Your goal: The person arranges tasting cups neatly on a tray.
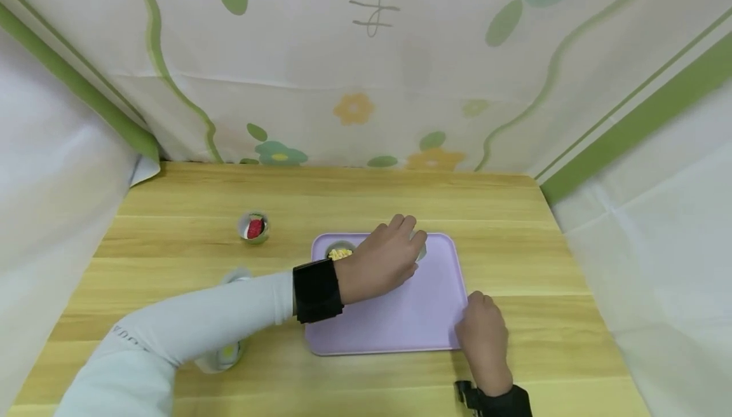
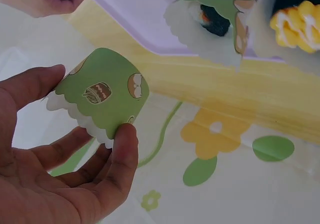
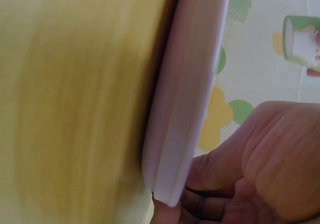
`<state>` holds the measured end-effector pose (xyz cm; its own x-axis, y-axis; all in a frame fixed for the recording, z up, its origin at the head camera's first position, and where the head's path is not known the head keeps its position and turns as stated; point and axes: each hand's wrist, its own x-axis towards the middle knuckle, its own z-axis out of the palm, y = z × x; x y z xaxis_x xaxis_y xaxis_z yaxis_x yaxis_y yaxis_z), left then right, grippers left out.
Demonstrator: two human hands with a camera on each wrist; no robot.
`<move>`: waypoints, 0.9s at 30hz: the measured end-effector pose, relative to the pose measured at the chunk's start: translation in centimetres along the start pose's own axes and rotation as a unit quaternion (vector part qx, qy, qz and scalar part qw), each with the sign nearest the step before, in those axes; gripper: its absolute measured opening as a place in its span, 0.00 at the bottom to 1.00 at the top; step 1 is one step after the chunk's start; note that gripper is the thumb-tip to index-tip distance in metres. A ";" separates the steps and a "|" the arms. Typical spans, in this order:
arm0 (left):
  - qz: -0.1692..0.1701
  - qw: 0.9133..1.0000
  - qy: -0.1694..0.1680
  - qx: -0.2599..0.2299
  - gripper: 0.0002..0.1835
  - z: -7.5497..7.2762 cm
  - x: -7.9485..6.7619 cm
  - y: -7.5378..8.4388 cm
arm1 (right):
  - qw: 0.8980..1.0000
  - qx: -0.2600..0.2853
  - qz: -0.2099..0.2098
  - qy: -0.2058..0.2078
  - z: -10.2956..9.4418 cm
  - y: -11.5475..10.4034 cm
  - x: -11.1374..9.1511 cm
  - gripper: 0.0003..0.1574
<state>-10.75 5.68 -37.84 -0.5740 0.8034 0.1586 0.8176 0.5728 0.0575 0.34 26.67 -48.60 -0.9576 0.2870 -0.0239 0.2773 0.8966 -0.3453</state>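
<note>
My left hand [image 1: 377,267] reaches over the lilac tray [image 1: 400,325] and pinches a small green paper cup [image 2: 102,92] with a scalloped white rim between thumb and fingers. What this cup contains is hidden. Two similar cups stand at the tray's far side: a cup [image 2: 240,32] with a dark-wrapped bit of food inside, and another holding yellow corn [image 2: 300,27] streaked with pale sauce. At the tray's right side, my right hand [image 1: 484,334] grips the edge near the front corner, thumb against the rim [image 3: 187,109] and fingers curled below.
To the left of the tray stands a small cup [image 1: 253,227] with something red and dark in it. Partly covered by my left sleeve [image 1: 217,318] are more pale containers, one of them a tub [image 1: 220,360]. A flower-printed cloth [image 1: 354,67] hangs behind the wooden table [image 1: 515,213].
</note>
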 end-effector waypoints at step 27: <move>0.027 0.997 -0.071 0.027 0.10 5.9 4.5 0.8 | 0.999 -0.018 -0.005 0.035 0.1 -0.2 -0.6 0.06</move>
<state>-12.93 10.75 -42.91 -0.5322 0.8464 0.0193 0.8466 0.5323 -0.0018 0.88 26.29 -48.60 -0.9529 0.2998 0.0459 0.2715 0.9105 -0.3120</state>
